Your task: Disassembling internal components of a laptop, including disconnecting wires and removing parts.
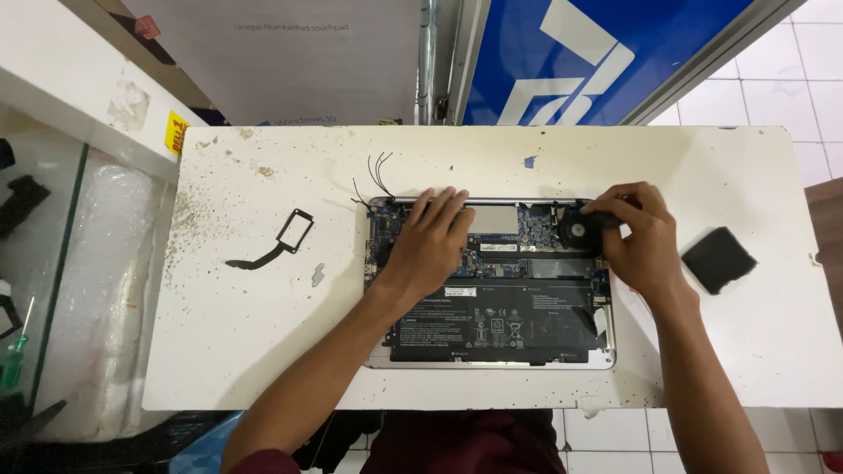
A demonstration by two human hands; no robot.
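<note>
An opened laptop (492, 351) lies bottom-up on the white table (263, 351), its black battery (492, 325) and circuit board (536, 241) exposed. My left hand (430, 241) rests flat on the board's left half, fingers spread toward the hinge. At the laptop's far right corner my right hand (641, 237) grips the black cooling fan (584, 228) with fingertips around it. Thin black antenna wires (376, 175) stick up from the laptop's far left corner.
A black frame piece with a flex cable (279, 241) and a small metal bit (318, 275) lie left of the laptop. A black pad (718, 259) sits at the right. A glass case (53, 290) stands left of the table; a green screwdriver (13, 355) lies there.
</note>
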